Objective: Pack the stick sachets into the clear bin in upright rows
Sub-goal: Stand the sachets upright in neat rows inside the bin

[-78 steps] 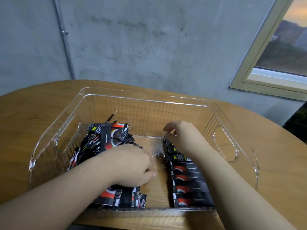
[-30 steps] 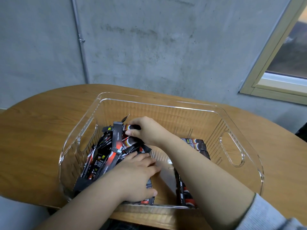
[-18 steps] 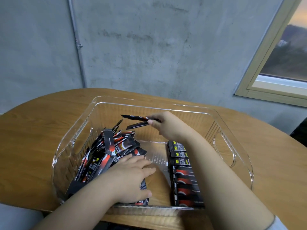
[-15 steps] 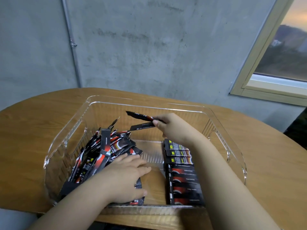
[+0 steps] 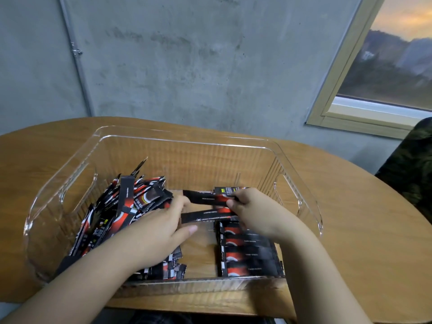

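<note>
A clear bin (image 5: 182,142) stands on the wooden table. A loose heap of black-and-red stick sachets (image 5: 117,211) fills its left side. An ordered row of sachets (image 5: 247,251) lies along its right side. My right hand (image 5: 254,211) pinches two sachets (image 5: 205,206) by their right ends and holds them crosswise over the far end of that row. My left hand (image 5: 161,228) lies flat on the heap with straight fingers, its fingertips near the free ends of the held sachets.
The bin has cut-out handles on its left wall (image 5: 77,183) and right wall (image 5: 287,188). The round wooden table (image 5: 362,230) reaches a concrete wall. A window frame (image 5: 336,94) is at the upper right, a dark patterned object (image 5: 411,169) at the right edge.
My right hand has brought the two sachets down from above the bin's middle to just over the right row. My left hand has slid slightly toward them.
</note>
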A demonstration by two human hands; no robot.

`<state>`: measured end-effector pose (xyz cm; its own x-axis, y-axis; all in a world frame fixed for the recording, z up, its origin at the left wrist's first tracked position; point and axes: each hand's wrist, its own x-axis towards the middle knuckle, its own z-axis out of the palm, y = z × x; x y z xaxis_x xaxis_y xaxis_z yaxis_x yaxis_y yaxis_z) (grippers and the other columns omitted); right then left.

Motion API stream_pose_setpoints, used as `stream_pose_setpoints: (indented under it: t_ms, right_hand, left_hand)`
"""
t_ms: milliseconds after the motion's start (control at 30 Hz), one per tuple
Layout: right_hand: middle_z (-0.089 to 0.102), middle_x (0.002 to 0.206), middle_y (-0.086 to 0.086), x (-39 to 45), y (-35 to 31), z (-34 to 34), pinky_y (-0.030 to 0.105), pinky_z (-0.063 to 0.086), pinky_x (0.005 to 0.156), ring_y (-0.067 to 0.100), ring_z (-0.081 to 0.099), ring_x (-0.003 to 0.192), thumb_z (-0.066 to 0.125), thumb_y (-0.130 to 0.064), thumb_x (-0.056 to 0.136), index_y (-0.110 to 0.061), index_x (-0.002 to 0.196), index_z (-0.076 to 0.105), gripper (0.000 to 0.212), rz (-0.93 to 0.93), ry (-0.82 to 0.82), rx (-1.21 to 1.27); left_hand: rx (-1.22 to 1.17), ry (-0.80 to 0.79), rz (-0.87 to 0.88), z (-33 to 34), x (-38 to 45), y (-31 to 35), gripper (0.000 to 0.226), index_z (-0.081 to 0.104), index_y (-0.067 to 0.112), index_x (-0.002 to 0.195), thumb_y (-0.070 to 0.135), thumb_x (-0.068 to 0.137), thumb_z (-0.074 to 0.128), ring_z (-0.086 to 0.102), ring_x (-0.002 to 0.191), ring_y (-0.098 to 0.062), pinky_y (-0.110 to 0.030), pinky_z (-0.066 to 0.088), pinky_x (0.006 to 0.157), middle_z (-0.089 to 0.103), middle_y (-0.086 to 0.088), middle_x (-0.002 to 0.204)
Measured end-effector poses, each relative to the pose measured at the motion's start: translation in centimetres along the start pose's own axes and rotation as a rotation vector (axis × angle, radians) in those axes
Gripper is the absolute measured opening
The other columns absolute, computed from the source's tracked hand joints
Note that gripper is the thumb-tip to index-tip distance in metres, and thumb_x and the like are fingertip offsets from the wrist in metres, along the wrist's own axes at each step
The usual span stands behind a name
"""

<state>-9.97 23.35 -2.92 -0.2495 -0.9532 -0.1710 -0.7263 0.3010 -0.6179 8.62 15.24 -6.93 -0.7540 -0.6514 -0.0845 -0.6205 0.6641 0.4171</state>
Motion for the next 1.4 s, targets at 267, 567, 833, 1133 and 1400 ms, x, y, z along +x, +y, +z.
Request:
stream_pose_setpoints:
  t_ms: [267,567,833,1133,1400]
  right_hand:
    - [0.043,0.064,0.000,0.1,0.3,0.7,0.028,0.034,0.058,0.017,0.041,0.058,0.039,-0.024,0.101,-0.019,0.075,0.050,0.029,0.044,0.028,0.058]
    - [0.056,0.056,-0.013,0.3,0.6,0.5,0.023,0.031,0.046,0.014,0.039,0.053,0.040,-0.010,0.095,-0.033,0.127,0.058,0.043,-0.059,0.404,0.348]
    - [0.067,0.102,-0.012,-0.2,0.5,0.2,0.012,0.043,0.072,-0.006,0.059,0.079,0.057,-0.024,0.089,-0.022,0.126,0.061,0.037,-0.040,0.386,0.310]
    - [0.065,0.090,0.009,0.4,0.2,-1.1,0.024,0.044,0.053,0.019,0.059,0.067,0.045,-0.001,0.091,-0.010,0.112,0.059,0.027,0.171,0.350,-0.044]
    - [0.059,0.117,0.016,-0.1,-1.9,-1.9,0.026,0.043,0.060,0.029,0.055,0.093,0.039,0.006,0.090,0.001,0.113,0.058,0.030,0.353,-0.005,-0.531]
  left_hand:
    - [-0.070,-0.027,0.050,0.1,0.4,-0.4,0.024,0.055,0.029,0.110,0.039,0.101,0.035,0.052,0.094,-0.007,-0.034,0.045,0.088,0.052,0.009,0.100]
    - [-0.137,-0.034,-0.031,-0.6,-0.1,0.2,0.038,0.058,0.030,0.102,0.043,0.102,0.022,0.051,0.091,0.000,-0.016,0.037,0.078,0.053,0.013,0.106]
    - [-0.129,-0.037,-0.042,-0.4,-0.1,0.1,0.039,0.058,0.033,0.097,0.040,0.103,0.020,0.049,0.108,-0.004,-0.019,0.034,0.084,0.053,0.010,0.112]
    - [-0.091,-0.005,-0.044,-0.2,0.1,0.1,0.041,0.060,0.025,0.101,0.035,0.104,0.020,0.050,0.100,-0.002,-0.018,0.032,0.075,0.052,0.009,0.108]
    - [-0.063,-0.001,-0.059,0.2,0.3,-0.3,0.044,0.062,0.020,0.095,0.033,0.103,0.022,0.050,0.118,-0.015,-0.026,0.037,0.092,0.054,-0.001,0.116]
